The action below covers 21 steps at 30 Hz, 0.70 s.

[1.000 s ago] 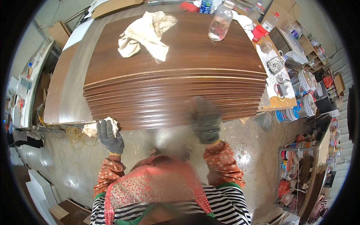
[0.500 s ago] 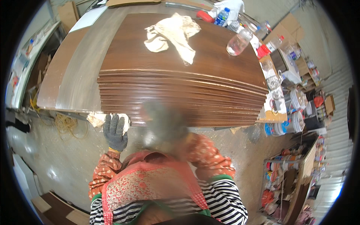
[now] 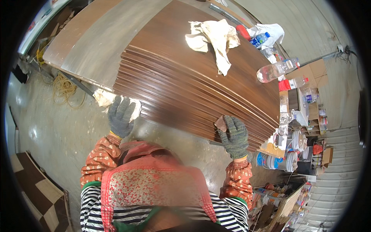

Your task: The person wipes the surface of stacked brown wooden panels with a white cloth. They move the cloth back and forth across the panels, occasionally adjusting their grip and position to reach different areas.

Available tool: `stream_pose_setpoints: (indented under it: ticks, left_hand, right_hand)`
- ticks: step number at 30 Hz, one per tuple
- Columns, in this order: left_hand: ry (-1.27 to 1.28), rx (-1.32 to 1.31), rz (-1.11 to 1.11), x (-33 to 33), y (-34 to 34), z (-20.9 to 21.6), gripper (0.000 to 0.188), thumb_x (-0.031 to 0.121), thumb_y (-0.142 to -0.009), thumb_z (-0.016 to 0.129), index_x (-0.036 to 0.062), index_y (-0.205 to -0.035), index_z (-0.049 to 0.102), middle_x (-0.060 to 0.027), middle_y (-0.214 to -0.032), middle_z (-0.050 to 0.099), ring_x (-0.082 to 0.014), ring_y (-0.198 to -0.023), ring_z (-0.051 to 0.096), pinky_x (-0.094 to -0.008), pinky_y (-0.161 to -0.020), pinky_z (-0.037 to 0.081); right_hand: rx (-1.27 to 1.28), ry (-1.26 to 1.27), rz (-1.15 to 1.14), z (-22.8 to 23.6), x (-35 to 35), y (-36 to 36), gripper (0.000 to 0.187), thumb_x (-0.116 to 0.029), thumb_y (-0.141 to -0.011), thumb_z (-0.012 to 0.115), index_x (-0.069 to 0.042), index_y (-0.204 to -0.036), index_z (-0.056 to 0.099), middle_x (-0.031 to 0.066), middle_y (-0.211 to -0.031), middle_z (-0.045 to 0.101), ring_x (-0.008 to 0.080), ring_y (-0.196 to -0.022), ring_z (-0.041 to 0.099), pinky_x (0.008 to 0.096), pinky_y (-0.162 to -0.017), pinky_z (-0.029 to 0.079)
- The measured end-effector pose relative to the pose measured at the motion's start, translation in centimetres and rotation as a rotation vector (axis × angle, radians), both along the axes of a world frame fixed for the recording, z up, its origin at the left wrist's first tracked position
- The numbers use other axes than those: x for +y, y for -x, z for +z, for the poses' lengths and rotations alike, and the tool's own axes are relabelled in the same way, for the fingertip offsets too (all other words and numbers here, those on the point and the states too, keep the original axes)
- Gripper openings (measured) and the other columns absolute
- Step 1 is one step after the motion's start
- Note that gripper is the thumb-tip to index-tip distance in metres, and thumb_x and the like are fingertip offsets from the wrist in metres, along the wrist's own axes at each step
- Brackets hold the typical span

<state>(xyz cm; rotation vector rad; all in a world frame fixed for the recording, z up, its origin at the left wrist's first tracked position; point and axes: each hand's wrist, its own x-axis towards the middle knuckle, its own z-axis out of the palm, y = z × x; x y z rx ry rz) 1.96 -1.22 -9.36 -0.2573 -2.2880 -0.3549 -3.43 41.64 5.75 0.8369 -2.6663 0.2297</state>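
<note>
A stack of dark brown wooden panels lies on the workbench, its layered long edges facing me. My left hand, in a dark grey knit glove, holds a crumpled off-white cloth at the stack's front left corner. Toward the right end of the front edges is my right hand, gloved in grey too. It is closed on a small reddish-brown piece of sandpaper, pressed to the panel edges. The glove hides part of that piece. Another off-white cloth lies rumpled on the top panel.
Beside that cloth a large clear bottle lies on the right of the stack. A blue-labelled bottle and a red item are behind. Buckets stand at the right; a coiled yellowish hose lies on the floor at left.
My right hand has moved right along the panel edges, from a blurred spot near the middle. The view has turned, tilting the stack. My left hand stays at the corner with the cloth.
</note>
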Motion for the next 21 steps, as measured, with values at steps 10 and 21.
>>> stream_pose_setpoints:
  ticks: [10, 21]
  left_hand:
    - [-0.035, 0.012, -0.022, 0.3, 0.3, 0.7, 0.051, 0.017, -0.076, 0.065, 0.0168, -0.127, 0.065, -0.0105, -0.134, 0.056, -0.0393, -0.126, 0.052, -0.0527, -0.097, 0.046]
    - [-0.122, -0.147, -0.180, -1.3, -1.5, 1.5, 0.045, 0.017, -0.073, 0.069, 0.0185, -0.118, 0.071, -0.0055, -0.127, 0.062, -0.0344, -0.126, 0.053, -0.0498, -0.098, 0.049]
  right_hand:
    - [-0.053, -0.088, 0.219, 1.3, -14.0, 1.9, 0.052, -0.025, -0.084, 0.071, -0.007, -0.132, 0.059, 0.0179, -0.112, 0.062, 0.0389, -0.098, 0.060, 0.0483, -0.085, 0.049]
    - [-0.017, 0.089, 0.521, 2.0, -33.8, 5.0, 0.009, -0.015, -0.091, 0.058, -0.007, -0.093, 0.057, 0.0151, -0.080, 0.058, 0.0350, -0.075, 0.060, 0.0462, -0.066, 0.049]
